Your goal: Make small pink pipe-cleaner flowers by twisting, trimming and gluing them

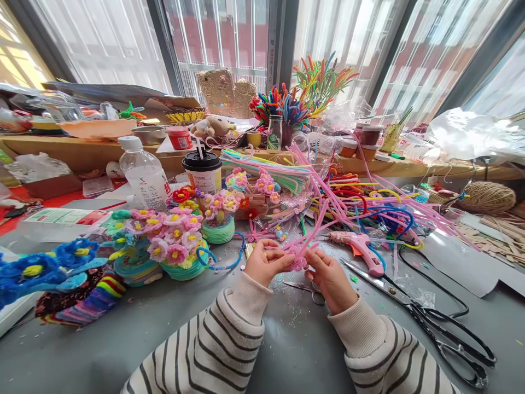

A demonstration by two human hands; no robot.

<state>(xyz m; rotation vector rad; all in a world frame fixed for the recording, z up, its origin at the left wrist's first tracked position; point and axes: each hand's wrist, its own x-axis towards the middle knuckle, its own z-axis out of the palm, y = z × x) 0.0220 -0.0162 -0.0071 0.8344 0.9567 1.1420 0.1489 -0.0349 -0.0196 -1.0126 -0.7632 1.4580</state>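
Observation:
A pink pipe-cleaner flower (298, 261) is held between my two hands above the grey table, with long pink stems rising from it. My left hand (266, 261) pinches its left side between thumb and fingers. On the other side, the fingers of my right hand (330, 276) close on the flower's right edge and a pink pipe cleaner. Small scissors (314, 293) lie beneath my hands, partly hidden by the right one. A pink glue gun (361, 249) rests to the right, beside large black-handled scissors (426, 317).
Pots of pipe-cleaner flowers (174, 238) stand at the left, with a plastic bottle (143, 175) and a lidded cup (202, 171) behind. Loose pipe cleaners (369, 202) pile up beyond my hands. A black cord (443, 282) curves at the right. Twine (490, 196) sits far right.

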